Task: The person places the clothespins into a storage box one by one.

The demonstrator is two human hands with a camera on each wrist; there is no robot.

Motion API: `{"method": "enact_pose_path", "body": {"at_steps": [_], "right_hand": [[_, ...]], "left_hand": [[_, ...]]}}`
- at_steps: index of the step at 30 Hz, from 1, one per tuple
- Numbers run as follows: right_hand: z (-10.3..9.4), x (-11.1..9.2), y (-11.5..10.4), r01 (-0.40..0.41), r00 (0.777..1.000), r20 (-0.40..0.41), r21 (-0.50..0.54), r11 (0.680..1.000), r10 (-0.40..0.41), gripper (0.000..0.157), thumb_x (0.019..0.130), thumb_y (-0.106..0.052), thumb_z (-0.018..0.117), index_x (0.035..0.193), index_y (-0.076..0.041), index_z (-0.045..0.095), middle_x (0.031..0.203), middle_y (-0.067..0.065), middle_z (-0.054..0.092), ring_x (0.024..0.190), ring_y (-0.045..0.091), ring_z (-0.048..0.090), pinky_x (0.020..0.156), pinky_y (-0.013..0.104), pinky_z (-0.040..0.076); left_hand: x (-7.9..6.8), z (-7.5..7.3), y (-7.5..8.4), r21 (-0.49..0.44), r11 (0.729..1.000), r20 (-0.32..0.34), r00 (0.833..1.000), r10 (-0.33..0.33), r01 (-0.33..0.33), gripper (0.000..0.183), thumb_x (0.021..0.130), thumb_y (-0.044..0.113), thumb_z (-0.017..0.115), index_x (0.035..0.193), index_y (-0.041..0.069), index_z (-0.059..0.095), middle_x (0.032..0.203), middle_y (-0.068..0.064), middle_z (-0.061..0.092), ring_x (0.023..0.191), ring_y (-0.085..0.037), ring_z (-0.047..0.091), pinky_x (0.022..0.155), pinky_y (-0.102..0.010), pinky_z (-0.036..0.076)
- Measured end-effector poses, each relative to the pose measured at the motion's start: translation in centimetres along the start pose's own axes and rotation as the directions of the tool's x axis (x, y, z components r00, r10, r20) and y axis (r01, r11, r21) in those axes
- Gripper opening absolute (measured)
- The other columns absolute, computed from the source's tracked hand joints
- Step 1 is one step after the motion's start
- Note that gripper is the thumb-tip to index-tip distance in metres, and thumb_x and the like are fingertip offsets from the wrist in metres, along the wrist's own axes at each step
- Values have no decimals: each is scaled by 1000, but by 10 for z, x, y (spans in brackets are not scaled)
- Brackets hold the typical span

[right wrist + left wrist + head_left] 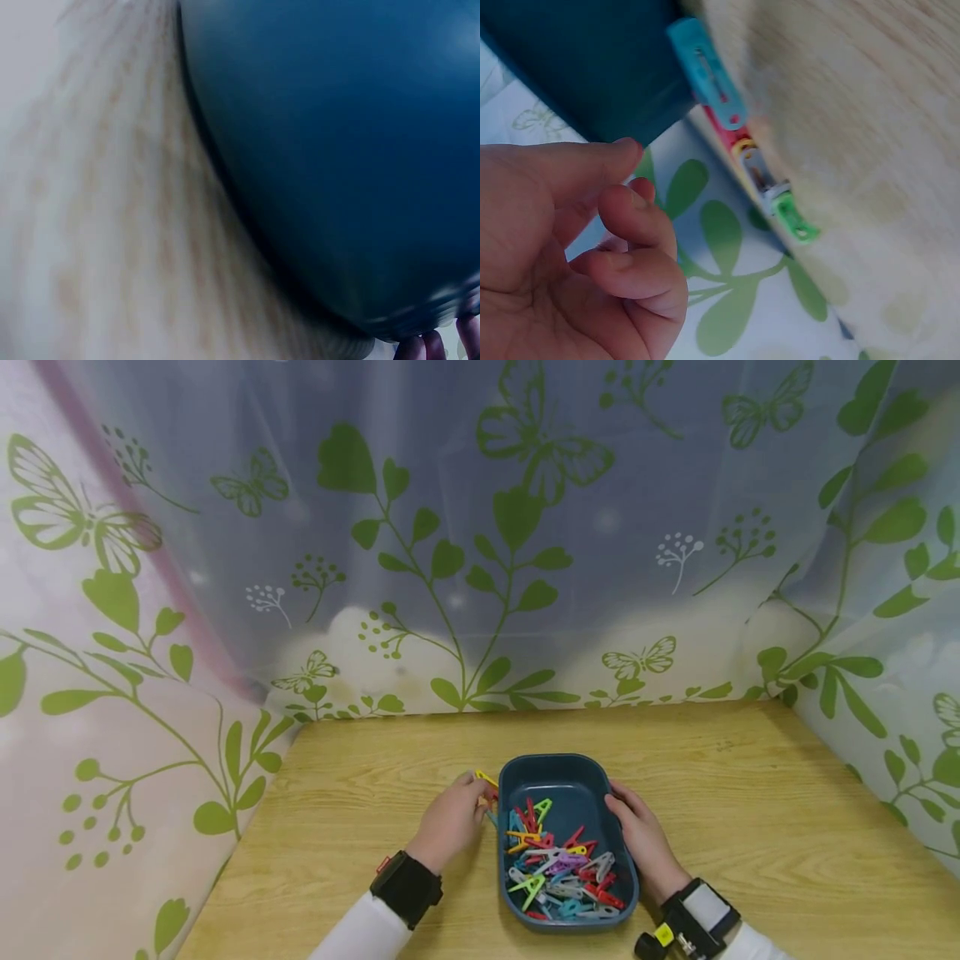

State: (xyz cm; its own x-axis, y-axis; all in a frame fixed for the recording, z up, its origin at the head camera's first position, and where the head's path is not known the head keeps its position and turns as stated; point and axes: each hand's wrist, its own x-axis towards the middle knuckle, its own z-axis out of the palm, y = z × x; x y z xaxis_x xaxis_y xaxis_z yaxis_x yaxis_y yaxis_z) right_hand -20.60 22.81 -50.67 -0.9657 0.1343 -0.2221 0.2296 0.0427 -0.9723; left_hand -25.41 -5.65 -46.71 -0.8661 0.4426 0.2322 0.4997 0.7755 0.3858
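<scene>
A dark blue plastic tub (555, 771) stands in front of me, with many coloured clothespins (562, 860) heaped in its near part. On the table by the tub's left wall lies a short row of clothespins, including a light blue clothespin (709, 71) and a green clothespin (793, 217). My left hand (453, 818) is beside this row, fingers loosely bent with nothing between them in the left wrist view. My right hand (647, 839) holds the tub's right side at the rim; some fingertips (433, 346) show at the tub's edge in the right wrist view.
The wood-grain table (367, 777) extends on both sides of the tub. Curtains (420, 560) printed with green leaves and butterflies hang behind it and at both sides.
</scene>
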Motion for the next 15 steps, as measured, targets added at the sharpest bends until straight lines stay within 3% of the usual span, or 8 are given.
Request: {"method": "enact_pose_path", "body": {"at_steps": [8, 15], "right_hand": [[-1, 0, 1, 4, 1000, -3, 15, 1000, -4, 63, 110, -44, 44, 160, -9, 28, 167, 19, 27, 150, 39, 33, 122, 58, 28], [0, 0, 2, 9, 1000, 2, 23, 1000, -9, 63, 110, -43, 44, 161, -9, 28, 167, 19, 27, 150, 40, 34, 121, 58, 29]], "left_hand": [[7, 10, -8, 40, 998, 54, 997, 54, -57, 22, 91, -6, 71, 107, 9, 73, 105, -8, 64, 97, -23, 68, 82, -36, 58], [8, 14, -13, 60, 996, 55, 996, 65, -68, 18, 88, -7, 73, 96, 9, 70, 97, -5, 61, 85, -17, 62, 72, -31, 53]]}}
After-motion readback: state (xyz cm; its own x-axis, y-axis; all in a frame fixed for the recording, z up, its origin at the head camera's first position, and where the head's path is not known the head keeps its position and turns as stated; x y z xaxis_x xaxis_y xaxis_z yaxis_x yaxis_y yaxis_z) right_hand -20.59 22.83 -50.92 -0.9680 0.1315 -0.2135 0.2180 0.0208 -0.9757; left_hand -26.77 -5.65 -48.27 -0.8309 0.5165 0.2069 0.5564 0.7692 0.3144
